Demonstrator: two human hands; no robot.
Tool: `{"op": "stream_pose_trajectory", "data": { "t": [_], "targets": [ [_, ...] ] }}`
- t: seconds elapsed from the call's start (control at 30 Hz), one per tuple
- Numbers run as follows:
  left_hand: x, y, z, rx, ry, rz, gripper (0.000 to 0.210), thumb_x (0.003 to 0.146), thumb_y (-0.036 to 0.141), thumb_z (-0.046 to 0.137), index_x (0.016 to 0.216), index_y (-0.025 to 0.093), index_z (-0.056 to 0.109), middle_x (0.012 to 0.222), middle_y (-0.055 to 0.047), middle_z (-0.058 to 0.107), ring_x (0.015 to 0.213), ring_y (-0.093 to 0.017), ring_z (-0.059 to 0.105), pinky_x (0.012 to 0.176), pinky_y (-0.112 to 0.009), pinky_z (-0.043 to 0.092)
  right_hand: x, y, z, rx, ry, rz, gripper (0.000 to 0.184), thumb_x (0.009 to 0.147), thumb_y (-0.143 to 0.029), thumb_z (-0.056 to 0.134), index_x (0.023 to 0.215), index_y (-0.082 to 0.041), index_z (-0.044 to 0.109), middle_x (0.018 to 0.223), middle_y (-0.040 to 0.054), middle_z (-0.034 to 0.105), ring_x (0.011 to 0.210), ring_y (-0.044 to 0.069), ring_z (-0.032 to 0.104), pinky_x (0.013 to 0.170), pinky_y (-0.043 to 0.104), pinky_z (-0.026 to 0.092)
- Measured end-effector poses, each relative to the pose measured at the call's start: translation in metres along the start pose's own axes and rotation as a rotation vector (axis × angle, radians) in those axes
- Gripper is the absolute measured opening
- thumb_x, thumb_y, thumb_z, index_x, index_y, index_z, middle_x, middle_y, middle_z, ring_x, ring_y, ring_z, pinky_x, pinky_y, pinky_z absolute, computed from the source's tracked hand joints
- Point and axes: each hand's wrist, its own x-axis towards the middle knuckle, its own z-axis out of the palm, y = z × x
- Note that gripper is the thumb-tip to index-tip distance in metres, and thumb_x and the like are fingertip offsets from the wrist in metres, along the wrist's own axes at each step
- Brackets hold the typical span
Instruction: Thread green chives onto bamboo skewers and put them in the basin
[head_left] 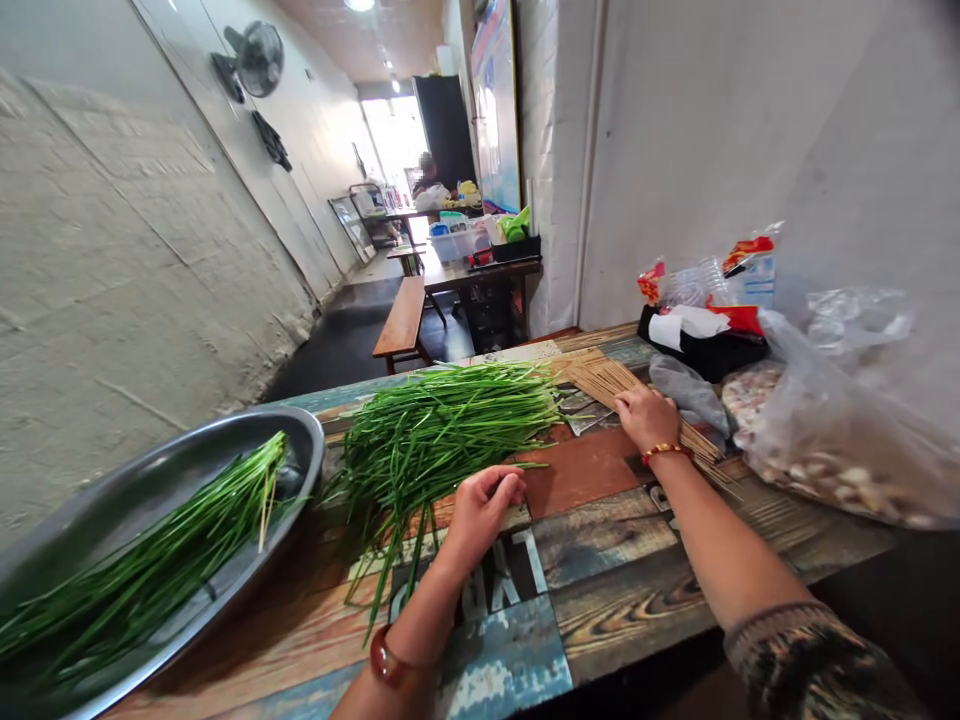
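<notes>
A pile of long green garlic chives (442,420) lies across the patterned wooden table (600,530). In front of it is my left hand (484,500), its fingers curled loosely toward the thumb and nothing visible between them. My right hand (649,418) reaches farther out with its fingers closed over a spread of thin bamboo skewers (600,376); the fingertips are partly hidden. Skewer ends also show beyond my right wrist. On the left, a big metal basin (311,450) holds more chives (187,530), with a couple of pale skewers (266,505) at their white ends.
Clear plastic bags (840,420) of pale, lumpy food stand at the right. Behind them sits a black container (701,345) with red packets and white paper. Farther back are a bench (405,315), another table with a plastic bin (457,243), a person, and a wall fan (259,60).
</notes>
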Motion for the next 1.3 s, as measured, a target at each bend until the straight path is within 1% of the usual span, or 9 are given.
{"op": "stream_pose_trajectory", "data": {
  "t": [0.17, 0.3, 0.5, 0.57, 0.7, 0.87, 1.1, 1.23, 1.3],
  "targets": [
    [0.001, 0.003, 0.002, -0.002, 0.007, -0.027, 0.034, 0.083, 0.042, 0.057, 0.089, 0.011, 0.069, 0.076, -0.008, 0.07, 0.062, -0.013, 0.061, 0.061, -0.024, 0.049, 0.0, 0.007, -0.001, 0.104, 0.04, -0.014, 0.019, 0.088, -0.025, 0.049, 0.086, -0.02, 0.067, 0.096, 0.0074, 0.067, 0.084, 0.019, 0.061, 0.066, 0.029, 0.04],
    [0.0, 0.005, 0.003, -0.023, 0.019, -0.051, 0.032, 0.083, 0.041, 0.058, 0.089, 0.011, 0.069, 0.077, -0.008, 0.07, 0.061, -0.012, 0.061, 0.061, -0.023, 0.049, 0.003, 0.007, 0.001, 0.175, 0.047, -0.058, 0.021, 0.089, -0.025, 0.047, 0.085, -0.018, 0.066, 0.091, 0.0087, 0.068, 0.084, 0.02, 0.062, 0.071, 0.028, 0.043],
    [-0.002, 0.008, 0.005, -0.07, 0.023, -0.08, 0.031, 0.082, 0.04, 0.059, 0.086, 0.011, 0.069, 0.075, -0.007, 0.069, 0.06, -0.012, 0.061, 0.06, -0.023, 0.049, 0.001, 0.008, 0.006, 0.196, 0.076, -0.159, 0.023, 0.09, -0.025, 0.046, 0.093, -0.018, 0.068, 0.096, 0.0084, 0.07, 0.09, 0.021, 0.063, 0.077, 0.03, 0.044],
    [-0.003, 0.01, 0.005, -0.081, 0.032, -0.089, 0.03, 0.081, 0.039, 0.06, 0.086, 0.011, 0.069, 0.074, -0.007, 0.069, 0.06, -0.012, 0.061, 0.06, -0.023, 0.049, 0.0, 0.007, 0.006, 0.228, 0.084, -0.15, 0.021, 0.088, -0.024, 0.048, 0.091, -0.018, 0.068, 0.095, 0.0082, 0.07, 0.088, 0.021, 0.063, 0.076, 0.03, 0.044],
    [-0.004, 0.013, 0.006, -0.083, 0.029, -0.101, 0.029, 0.081, 0.038, 0.06, 0.084, 0.01, 0.069, 0.074, -0.007, 0.07, 0.06, -0.012, 0.06, 0.06, -0.022, 0.048, 0.0, 0.002, 0.006, 0.215, 0.076, -0.059, 0.017, 0.088, -0.024, 0.047, 0.092, -0.018, 0.062, 0.091, 0.0079, 0.069, 0.083, 0.021, 0.063, 0.067, 0.029, 0.042],
    [-0.002, 0.013, 0.006, -0.072, 0.032, -0.119, 0.028, 0.079, 0.037, 0.061, 0.086, 0.011, 0.069, 0.076, -0.007, 0.07, 0.061, -0.012, 0.06, 0.061, -0.023, 0.048, 0.001, -0.004, 0.002, 0.059, 0.022, -0.028, 0.026, 0.096, -0.025, 0.035, 0.108, -0.018, 0.057, 0.094, 0.01, 0.07, 0.08, 0.022, 0.064, 0.063, 0.029, 0.038],
    [0.0, 0.013, 0.001, -0.039, 0.024, -0.125, 0.033, 0.081, 0.04, 0.06, 0.091, 0.011, 0.069, 0.078, -0.008, 0.071, 0.064, -0.013, 0.061, 0.064, -0.024, 0.049, -0.008, -0.024, -0.022, -0.033, -0.134, -0.051, 0.028, 0.099, -0.026, 0.03, 0.113, -0.021, 0.053, 0.086, 0.0088, 0.071, 0.077, 0.02, 0.067, 0.06, 0.027, 0.037],
    [0.002, 0.023, 0.001, -0.028, 0.041, -0.137, 0.034, 0.08, 0.042, 0.062, 0.095, 0.012, 0.068, 0.081, -0.007, 0.071, 0.066, -0.013, 0.062, 0.065, -0.023, 0.05, -0.009, -0.035, -0.032, 0.011, -0.223, -0.098, 0.03, 0.099, -0.023, 0.025, 0.112, -0.015, 0.051, 0.093, 0.0132, 0.071, 0.088, 0.022, 0.067, 0.07, 0.029, 0.04],
    [0.01, 0.034, 0.008, -0.005, 0.037, -0.121, 0.034, 0.08, 0.043, 0.063, 0.097, 0.013, 0.069, 0.083, -0.006, 0.071, 0.068, -0.013, 0.062, 0.066, -0.023, 0.05, -0.007, -0.036, -0.035, 0.025, -0.249, -0.102, 0.03, 0.099, -0.024, 0.024, 0.111, -0.015, 0.05, 0.094, 0.0132, 0.071, 0.088, 0.022, 0.067, 0.076, 0.03, 0.041]
  ]
}}
